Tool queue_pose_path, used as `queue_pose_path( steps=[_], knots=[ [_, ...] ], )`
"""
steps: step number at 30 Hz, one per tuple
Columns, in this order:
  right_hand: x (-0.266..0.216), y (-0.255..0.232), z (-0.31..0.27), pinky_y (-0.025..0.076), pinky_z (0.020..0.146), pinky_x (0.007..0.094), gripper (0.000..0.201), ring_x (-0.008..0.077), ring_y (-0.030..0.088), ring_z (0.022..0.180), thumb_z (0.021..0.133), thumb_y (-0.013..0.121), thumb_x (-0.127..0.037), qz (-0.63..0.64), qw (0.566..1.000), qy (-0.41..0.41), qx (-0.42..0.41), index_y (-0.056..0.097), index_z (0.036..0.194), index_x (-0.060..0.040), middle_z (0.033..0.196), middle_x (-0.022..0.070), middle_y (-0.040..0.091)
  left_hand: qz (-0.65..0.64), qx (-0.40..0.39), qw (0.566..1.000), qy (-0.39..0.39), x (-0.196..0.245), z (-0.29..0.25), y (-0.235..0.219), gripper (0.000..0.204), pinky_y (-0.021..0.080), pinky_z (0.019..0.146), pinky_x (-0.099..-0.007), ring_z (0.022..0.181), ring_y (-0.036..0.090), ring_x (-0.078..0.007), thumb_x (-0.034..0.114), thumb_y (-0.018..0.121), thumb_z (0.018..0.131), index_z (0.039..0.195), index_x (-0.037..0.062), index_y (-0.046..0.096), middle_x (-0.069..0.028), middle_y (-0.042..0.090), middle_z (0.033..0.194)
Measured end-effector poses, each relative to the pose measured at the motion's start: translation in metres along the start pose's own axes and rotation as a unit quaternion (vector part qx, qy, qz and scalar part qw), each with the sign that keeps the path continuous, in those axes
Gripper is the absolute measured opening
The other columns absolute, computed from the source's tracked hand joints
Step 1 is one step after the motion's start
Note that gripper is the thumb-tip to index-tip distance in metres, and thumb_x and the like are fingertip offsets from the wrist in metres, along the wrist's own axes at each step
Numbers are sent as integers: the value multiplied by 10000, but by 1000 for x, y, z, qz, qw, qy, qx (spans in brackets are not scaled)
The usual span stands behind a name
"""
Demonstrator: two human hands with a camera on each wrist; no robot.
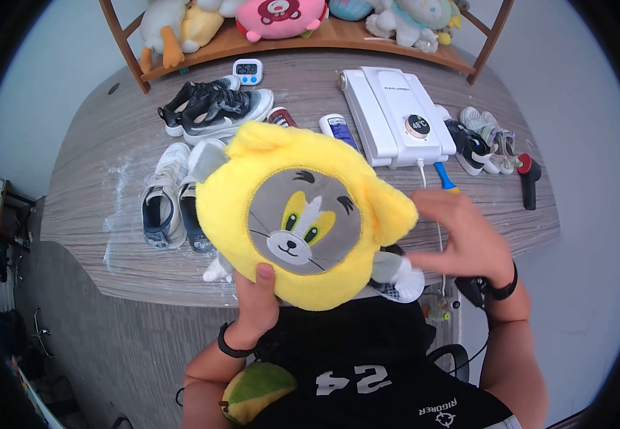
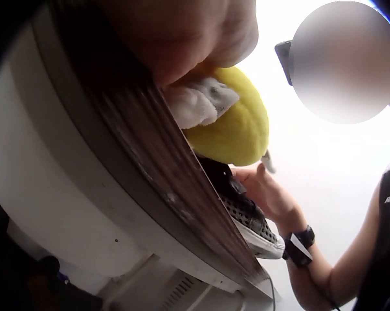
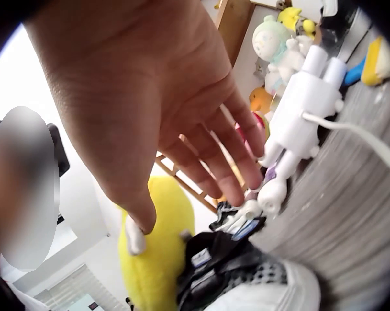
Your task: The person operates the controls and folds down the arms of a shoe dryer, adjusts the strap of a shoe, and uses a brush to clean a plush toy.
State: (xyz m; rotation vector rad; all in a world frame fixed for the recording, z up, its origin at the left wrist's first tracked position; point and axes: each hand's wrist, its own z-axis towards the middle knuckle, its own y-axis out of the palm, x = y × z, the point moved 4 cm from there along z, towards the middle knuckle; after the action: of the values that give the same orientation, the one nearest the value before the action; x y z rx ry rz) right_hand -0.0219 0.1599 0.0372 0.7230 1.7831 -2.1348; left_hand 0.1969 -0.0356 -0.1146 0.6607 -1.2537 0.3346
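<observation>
A yellow plush toy with a grey cat face stands tilted up over the front of the table in the head view. My left hand grips its lower edge, thumb on the front and the other fingers hidden behind. At the toy's right side is my right hand, fingers extended and spread, thumb close to a grey and white plush paw. In the right wrist view the right hand's palm shows nothing held. A black and white shoe sits beside the toy, partly hidden behind it in the head view.
Pale shoes and dark shoes stand on the table's left. At the back are a digital timer and a white device with a cord. More shoes stand at right, near a black-handled brush. A shelf holds plush toys.
</observation>
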Motion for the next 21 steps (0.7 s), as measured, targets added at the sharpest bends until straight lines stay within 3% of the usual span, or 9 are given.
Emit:
queue_pose_path(
  steps=[4, 6, 8, 10, 11, 14, 18, 20, 21],
  knots=[
    [-18, 35, -16, 543, 969, 462, 969, 395, 678, 1073, 785, 914, -478, -17, 998, 20, -54, 513, 1509, 26, 1183, 226, 677, -61, 81, 995, -23, -10, -8, -9, 788, 451, 1143, -435, 1373, 544, -290, 574, 495, 1103, 1591, -22, 331, -180, 496, 1549],
    [-26, 52, -21, 505, 1017, 475, 1192, 424, 606, 1176, 778, 915, -519, -97, 994, 47, -15, 298, 1641, 24, 1330, 266, 564, -122, 103, 986, -49, -14, -11, -17, 822, 449, 1168, -467, 1406, 533, -321, 617, 449, 1101, 1618, -3, 296, -193, 471, 1580],
    [-27, 73, -19, 480, 1040, 481, 1211, 436, 557, 1230, 799, 908, -470, -76, 994, 71, -12, 222, 1667, 22, 1386, 269, 497, -412, -55, 910, 10, -13, -10, -19, 793, 418, 1222, -522, 1478, 475, -366, 658, 293, 1108, 1673, 101, 278, -162, 385, 1679],
    [-25, 83, -20, 485, 1027, 488, 1117, 429, 564, 1194, 834, 879, -360, -71, 991, 101, 44, 236, 1657, 35, 1335, 255, 513, -352, -86, 932, 20, -11, -8, -18, 787, 398, 1232, -544, 1497, 448, -378, 642, 302, 1100, 1681, 112, 281, -165, 364, 1695],
    [-25, 81, -20, 497, 1012, 492, 1004, 431, 583, 1156, 852, 830, -246, -74, 990, 118, 27, 272, 1634, 45, 1277, 250, 544, -393, -108, 913, 32, -11, -8, -15, 805, 394, 1234, -552, 1503, 439, -377, 661, 299, 1092, 1685, 117, 274, -162, 362, 1697],
    [-20, 71, -30, 517, 983, 503, 950, 446, 614, 1139, 841, 815, -197, 15, 989, 128, 72, 308, 1601, 63, 1238, 258, 591, -465, -145, 873, 32, -10, -10, -17, 832, 393, 1233, -565, 1508, 430, -377, 689, 315, 1074, 1688, 129, 273, -154, 353, 1704],
    [-11, 17, -77, 542, 961, 474, 850, 415, 685, 1114, 804, 828, -205, 27, 970, 167, 175, 466, 1541, 14, 1280, 256, 676, -394, -44, 918, 24, -9, -16, -24, 806, 420, 1215, -552, 1484, 459, -368, 654, 371, 1085, 1679, 115, 285, -157, 392, 1675],
    [2, -9, -108, 538, 951, 421, 796, 332, 696, 1064, 794, 840, -211, -53, 929, 251, 265, 545, 1509, -25, 1234, 213, 715, -202, 43, 978, -33, -23, -21, -37, 813, 447, 1194, -537, 1455, 489, -357, 657, 373, 1087, 1672, 99, 286, -160, 428, 1639],
    [16, -21, -123, 535, 945, 407, 786, 304, 688, 1047, 795, 839, -201, -84, 911, 286, 284, 553, 1507, -30, 1204, 197, 722, -113, 137, 981, -79, -10, -17, -19, 944, 470, 1162, -498, 1415, 522, -350, 683, 543, 1007, 1629, 8, 322, -211, 455, 1597]
  ],
)
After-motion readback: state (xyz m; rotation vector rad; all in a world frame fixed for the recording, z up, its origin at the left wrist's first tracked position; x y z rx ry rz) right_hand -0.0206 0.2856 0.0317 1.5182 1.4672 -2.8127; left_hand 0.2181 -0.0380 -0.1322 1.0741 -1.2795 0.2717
